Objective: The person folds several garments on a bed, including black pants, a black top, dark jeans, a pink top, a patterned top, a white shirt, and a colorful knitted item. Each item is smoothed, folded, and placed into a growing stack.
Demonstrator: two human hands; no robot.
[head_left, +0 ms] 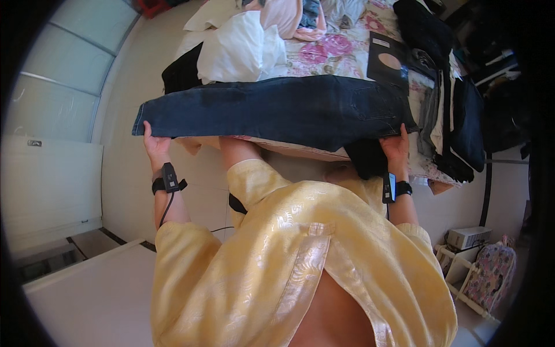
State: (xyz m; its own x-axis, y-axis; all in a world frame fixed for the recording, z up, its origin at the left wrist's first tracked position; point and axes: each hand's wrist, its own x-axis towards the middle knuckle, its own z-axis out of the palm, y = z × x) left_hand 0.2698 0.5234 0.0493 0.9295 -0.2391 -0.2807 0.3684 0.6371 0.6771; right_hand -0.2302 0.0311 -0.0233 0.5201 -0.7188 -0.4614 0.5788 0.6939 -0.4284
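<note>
Jeans (277,110), dark denim, stretched flat between both hands over the bed (347,49). Left hand (155,144) pinches the leg hem, right hand (396,147) grips the waist end, fingers closed. Looks heavy-ish and floppy, so holding both ends makes sense.

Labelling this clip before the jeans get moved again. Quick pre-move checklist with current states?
1. Left hand grips the leg end of the dark blue jeans: ok.
2. Right hand grips the waist end: ok.
3. Jeans stretched flat between both hands, no sag: ok.
4. Legs stacked evenly on each other: cannot tell, only one face shows.
5. Free space on the floral bedsheet behind the jeans: not ok, a white garment, pink clothing and a pile of dark clothes lie on it.
6. Wrist-strap cables clear of the fabric: ok.
</note>
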